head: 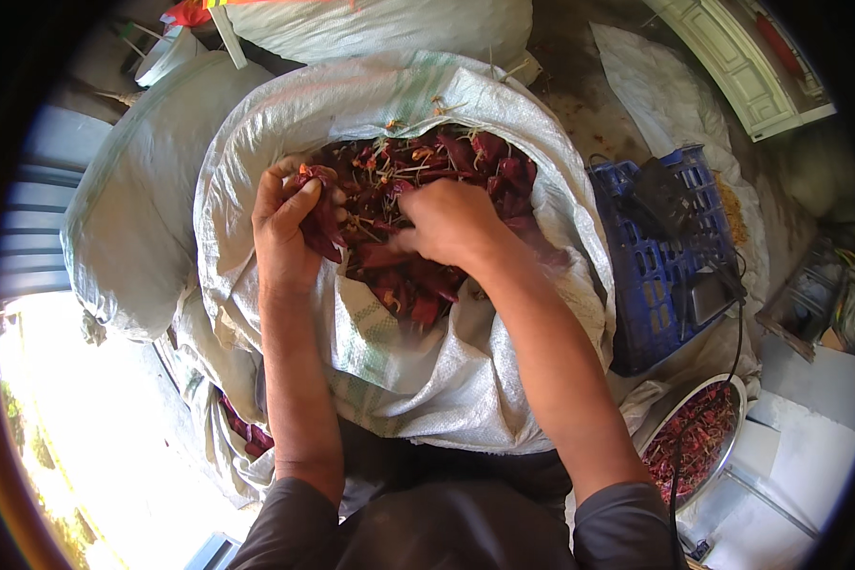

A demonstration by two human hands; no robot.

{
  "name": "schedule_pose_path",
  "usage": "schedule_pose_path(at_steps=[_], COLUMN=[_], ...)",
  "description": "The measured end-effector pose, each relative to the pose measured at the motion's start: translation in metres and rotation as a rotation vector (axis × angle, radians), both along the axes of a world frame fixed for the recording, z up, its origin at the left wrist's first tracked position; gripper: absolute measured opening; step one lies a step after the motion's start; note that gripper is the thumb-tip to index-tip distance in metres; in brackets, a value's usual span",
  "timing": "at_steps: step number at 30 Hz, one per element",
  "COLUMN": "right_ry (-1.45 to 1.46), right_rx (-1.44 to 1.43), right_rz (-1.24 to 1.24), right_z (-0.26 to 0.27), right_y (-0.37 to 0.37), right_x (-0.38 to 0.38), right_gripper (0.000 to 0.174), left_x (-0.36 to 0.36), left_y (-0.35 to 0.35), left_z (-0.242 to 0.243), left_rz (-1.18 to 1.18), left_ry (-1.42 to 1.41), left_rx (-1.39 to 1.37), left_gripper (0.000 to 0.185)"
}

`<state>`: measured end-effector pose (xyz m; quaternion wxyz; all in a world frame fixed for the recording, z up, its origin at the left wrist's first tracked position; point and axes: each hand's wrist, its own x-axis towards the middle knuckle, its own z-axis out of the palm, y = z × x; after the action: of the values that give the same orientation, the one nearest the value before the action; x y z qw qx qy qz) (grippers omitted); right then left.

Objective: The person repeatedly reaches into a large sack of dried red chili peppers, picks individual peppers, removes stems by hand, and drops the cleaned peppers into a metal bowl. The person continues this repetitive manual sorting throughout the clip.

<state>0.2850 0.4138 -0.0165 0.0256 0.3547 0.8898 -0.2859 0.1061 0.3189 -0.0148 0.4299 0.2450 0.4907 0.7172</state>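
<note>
Dried red chili peppers (406,281) with loose pale stems fill the mouth of a large white woven sack (256,142) that stands open before me. My left hand (288,206), at the left side of the opening, holds several dried chilies (320,224) between thumb and fingers. Over the middle of the pile, my right hand (449,221) points left with its fingers bent down among the chilies. Its fingertips are blurred and partly hidden, so whether it grips anything does not show.
A blue plastic crate (641,285) with a black device and cable lies at right. Below it a metal bowl (741,420) holds chili pieces. Full white sacks stand at left (135,185) and at the top (399,28). Another sack with chilies (246,434) is at lower left.
</note>
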Motion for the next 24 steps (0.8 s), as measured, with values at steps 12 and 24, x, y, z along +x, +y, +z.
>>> schedule_pose_path(at_steps=[12,24], right_ry=[0.723,0.515], right_rx=[-0.881,-0.327], right_rz=[-0.337,-0.123], right_z=[-0.012,-0.022], right_y=[0.013,-0.009], right_x=[-0.005,-0.024], right_gripper=[0.027,0.026], left_x=[0.002,-0.006], left_y=[-0.002,0.000], left_z=[0.003,-0.018], left_rz=[-0.099,-0.099], left_ry=[0.334,0.165], left_rx=[-0.306,-0.231], left_gripper=[0.021,0.012])
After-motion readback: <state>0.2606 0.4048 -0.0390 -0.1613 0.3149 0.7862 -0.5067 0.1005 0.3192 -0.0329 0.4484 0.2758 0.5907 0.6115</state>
